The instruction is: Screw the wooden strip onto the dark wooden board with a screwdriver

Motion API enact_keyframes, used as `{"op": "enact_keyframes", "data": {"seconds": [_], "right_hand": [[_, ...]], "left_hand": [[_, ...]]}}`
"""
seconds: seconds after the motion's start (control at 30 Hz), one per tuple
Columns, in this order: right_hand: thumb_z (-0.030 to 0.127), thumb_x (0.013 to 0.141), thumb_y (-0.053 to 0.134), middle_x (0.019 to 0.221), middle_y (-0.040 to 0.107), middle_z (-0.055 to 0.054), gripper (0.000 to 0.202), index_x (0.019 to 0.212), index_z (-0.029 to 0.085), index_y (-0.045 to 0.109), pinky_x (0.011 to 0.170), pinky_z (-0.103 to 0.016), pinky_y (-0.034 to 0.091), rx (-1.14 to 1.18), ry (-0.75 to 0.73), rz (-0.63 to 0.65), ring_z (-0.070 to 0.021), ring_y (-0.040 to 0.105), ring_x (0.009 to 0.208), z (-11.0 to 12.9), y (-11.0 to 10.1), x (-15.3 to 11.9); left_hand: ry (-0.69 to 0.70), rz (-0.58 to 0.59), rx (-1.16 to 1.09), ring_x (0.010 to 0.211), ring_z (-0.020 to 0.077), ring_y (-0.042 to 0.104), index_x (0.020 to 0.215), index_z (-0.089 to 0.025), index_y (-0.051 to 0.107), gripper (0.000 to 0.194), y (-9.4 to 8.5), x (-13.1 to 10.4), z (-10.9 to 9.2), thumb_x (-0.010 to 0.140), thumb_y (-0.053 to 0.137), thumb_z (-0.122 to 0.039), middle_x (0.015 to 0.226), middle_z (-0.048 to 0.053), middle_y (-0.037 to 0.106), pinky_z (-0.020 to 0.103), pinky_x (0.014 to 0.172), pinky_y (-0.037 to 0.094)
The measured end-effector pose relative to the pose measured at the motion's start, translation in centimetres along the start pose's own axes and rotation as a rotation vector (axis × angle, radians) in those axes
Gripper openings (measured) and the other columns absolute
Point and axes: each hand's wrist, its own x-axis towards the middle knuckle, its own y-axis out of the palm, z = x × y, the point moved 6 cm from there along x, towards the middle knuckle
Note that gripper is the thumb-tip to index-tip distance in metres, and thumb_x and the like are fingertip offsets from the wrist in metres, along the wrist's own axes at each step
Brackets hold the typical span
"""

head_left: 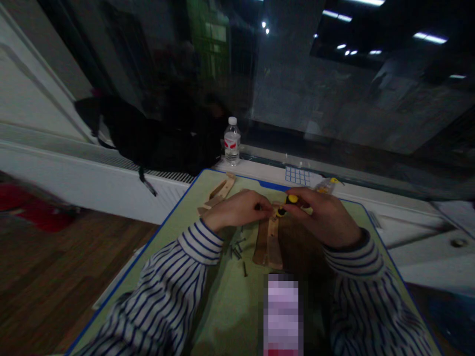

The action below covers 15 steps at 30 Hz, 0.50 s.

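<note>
My right hand [326, 215] is closed on a short yellow-and-black screwdriver [292, 199] above a wooden piece [273, 247]. The tool's lower end points down and left towards the wood's far end. My left hand [241, 208] has its fingertips pinched together by that same end; whatever lies between them is too small to make out. Several screws [236, 249] lie loose on the green tabletop [222, 311], left of the wood. Beyond my left hand rests another wooden part [220, 192], made of joined strips.
A water bottle [232, 143] stands on the window sill behind the table. Left of it is a black bag [159, 143]. A blue-checked item [297, 175] and a clear bag with something yellow [326, 186] lie near the table's far edge.
</note>
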Motion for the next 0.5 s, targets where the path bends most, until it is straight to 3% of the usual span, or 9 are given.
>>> {"op": "enact_keyframes", "data": {"seconds": [0.3, 0.5], "right_hand": [[0.039, 0.086, 0.058, 0.085, 0.073, -0.005, 0.028, 0.104, 0.017, 0.062, 0.064, -0.034, 0.053, 0.000, 0.051, 0.029, -0.0223, 0.070, 0.073, -0.3, 0.2, 0.0], [0.044, 0.086, 0.058, 0.077, 0.072, -0.005, 0.029, 0.099, 0.018, 0.061, 0.059, -0.032, 0.051, -0.043, 0.076, -0.007, -0.0224, 0.070, 0.068, -0.2, 0.1, 0.1]], "left_hand": [[-0.050, 0.018, 0.086, 0.073, 0.0150, 0.063, 0.097, -0.022, 0.073, 0.024, 0.3, 0.1, 1.0, 0.088, 0.051, -0.029, 0.087, 0.003, 0.073, 0.025, 0.063, 0.038], [-0.033, -0.016, 0.068, 0.078, 0.0155, 0.064, 0.097, -0.022, 0.072, 0.020, 0.1, 0.1, -0.1, 0.087, 0.055, -0.029, 0.091, 0.002, 0.073, 0.025, 0.067, 0.039]]}}
